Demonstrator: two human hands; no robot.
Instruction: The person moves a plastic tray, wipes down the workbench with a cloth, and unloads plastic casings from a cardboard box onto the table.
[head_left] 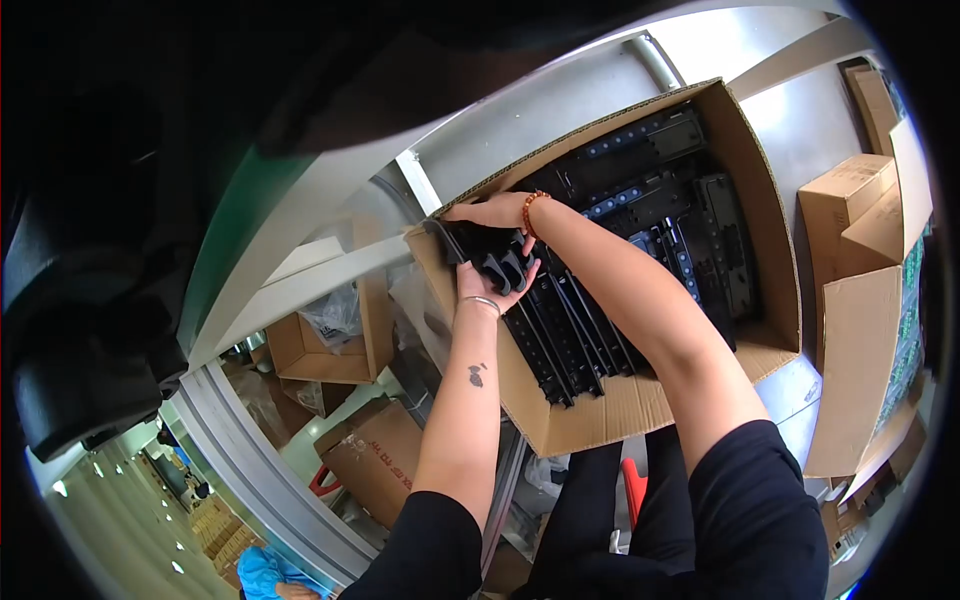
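The black part [512,268] is located inside the cardboard box [618,408], close to its far left corner. It lies in the palm of the left hand [479,284], directly below the right hand [497,210]. The left hand is the nearer of the two, in contact with the part. The long axis appears to run from the far left corner toward the middle of the box; the right hand covers a portion, so its full length cannot be confirmed.

Left hand: palm up, wrist over the left edge, fingers curled around the part. Right hand: arm extended across the near edge, back of the hand upward, fingers directed at the far left corner, thumb hanging down beside the part. Whether the right fingers grip cannot be determined. Long black strips [565,340] lie side by side along the near edge.
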